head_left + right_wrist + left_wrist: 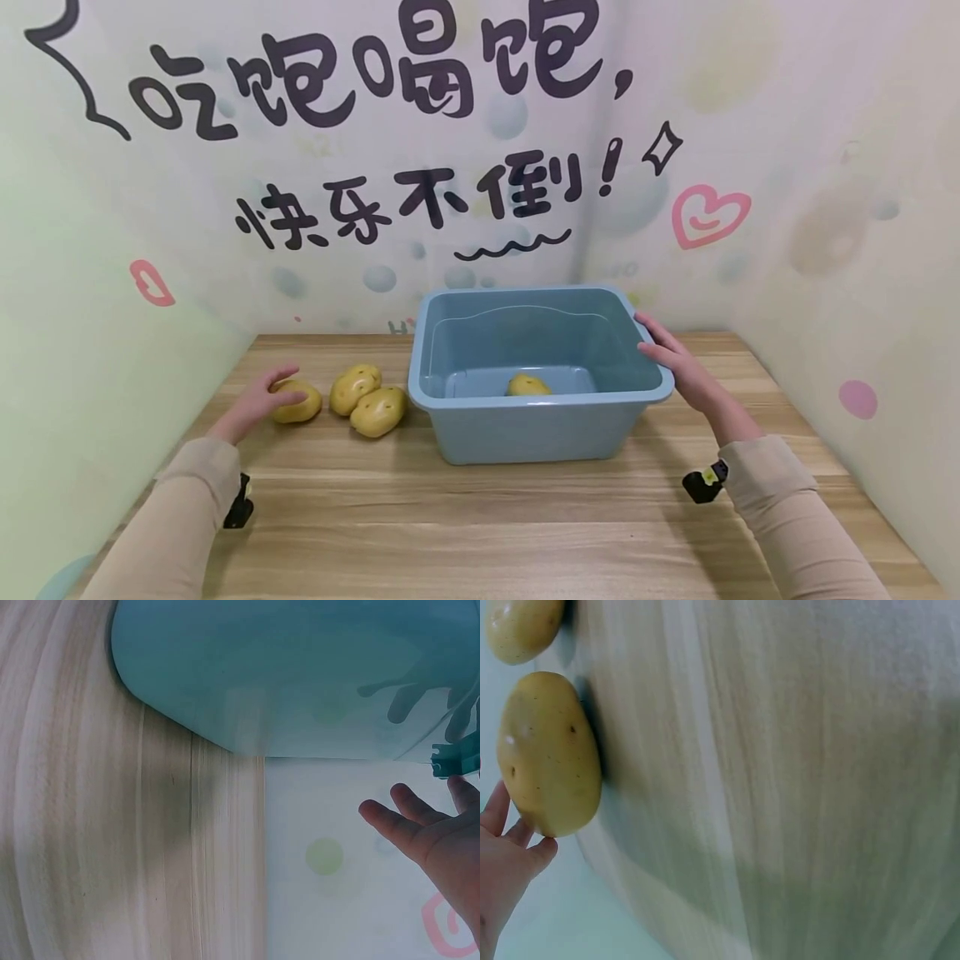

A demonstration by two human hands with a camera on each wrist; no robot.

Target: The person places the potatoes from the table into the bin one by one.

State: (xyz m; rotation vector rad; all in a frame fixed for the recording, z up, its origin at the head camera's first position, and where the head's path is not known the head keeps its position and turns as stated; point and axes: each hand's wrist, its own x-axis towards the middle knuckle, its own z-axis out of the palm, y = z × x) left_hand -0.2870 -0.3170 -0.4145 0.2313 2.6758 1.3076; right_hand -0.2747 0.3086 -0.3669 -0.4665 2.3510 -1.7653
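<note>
My left hand (258, 404) is at the leftmost potato (298, 402), fingers at its far side and thumb over its near side. In the left wrist view, the fingertips (541, 853) are at one end of that potato (551, 754); the fingers look loosely spread rather than wrapped round it. My right hand (690, 375) is at the right rim of a light blue plastic tub (536, 433). The right wrist view shows its fingers (397, 825) straight and spread beside the tub's outer wall (292, 682); contact at the rim is partly cut off.
Two more potatoes, one behind (355, 388) and one in front (378, 412), lie touching between the left hand and the tub. Another potato (528, 385) lies inside the tub. Everything stands on a wooden table (465, 533), with a printed wall (337, 283) behind.
</note>
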